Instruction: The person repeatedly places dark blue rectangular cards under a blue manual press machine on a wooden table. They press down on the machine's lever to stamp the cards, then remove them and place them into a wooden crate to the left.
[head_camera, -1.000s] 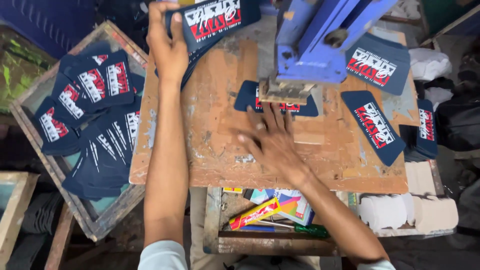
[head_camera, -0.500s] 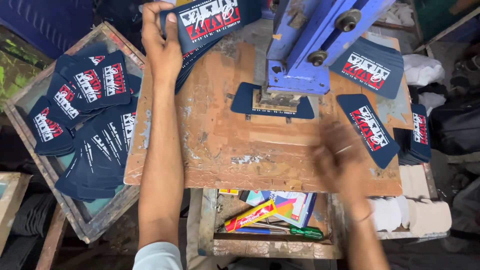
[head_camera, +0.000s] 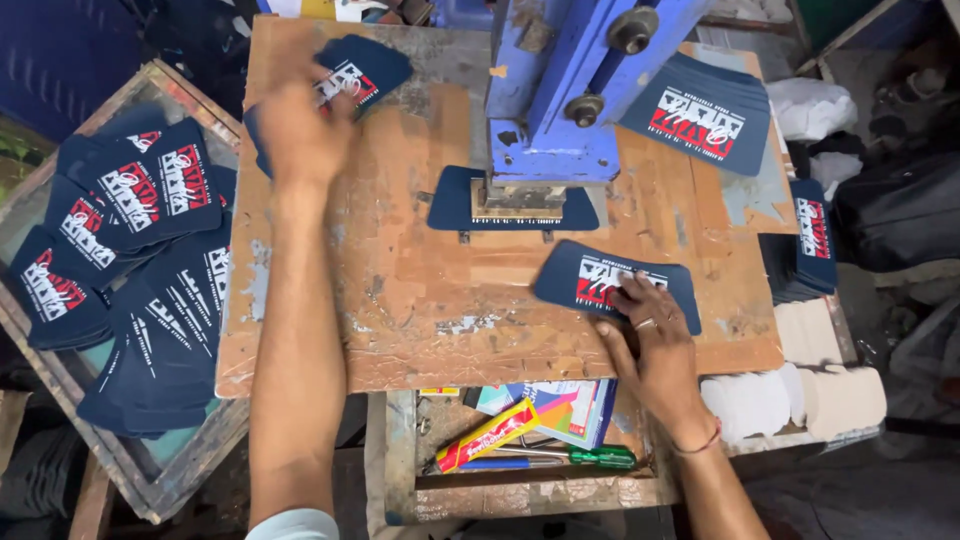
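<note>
My left hand (head_camera: 300, 135) is blurred at the far left of the worn wooden work board (head_camera: 400, 300), gripping a navy printed card (head_camera: 360, 70) with a red and white design. Fingers of my right hand (head_camera: 650, 335) rest flat on another navy printed card (head_camera: 590, 275) lying near the board's front right. A blue metal press (head_camera: 560, 90) stands at the back middle, its head down on a third navy card (head_camera: 450, 205).
A wooden tray (head_camera: 150, 480) at the left holds several printed navy cards. Stacks of the same cards lie at the back right (head_camera: 700, 110) and right edge (head_camera: 810, 245). Below the board, a shelf holds a green screwdriver (head_camera: 590, 457), a tube and colourful booklets. White cloth rolls (head_camera: 790, 400) sit at the right.
My right hand moved from the board's right side onto the card at the front right. My left hand shifted with its card, now blurred. The view moved closer.
</note>
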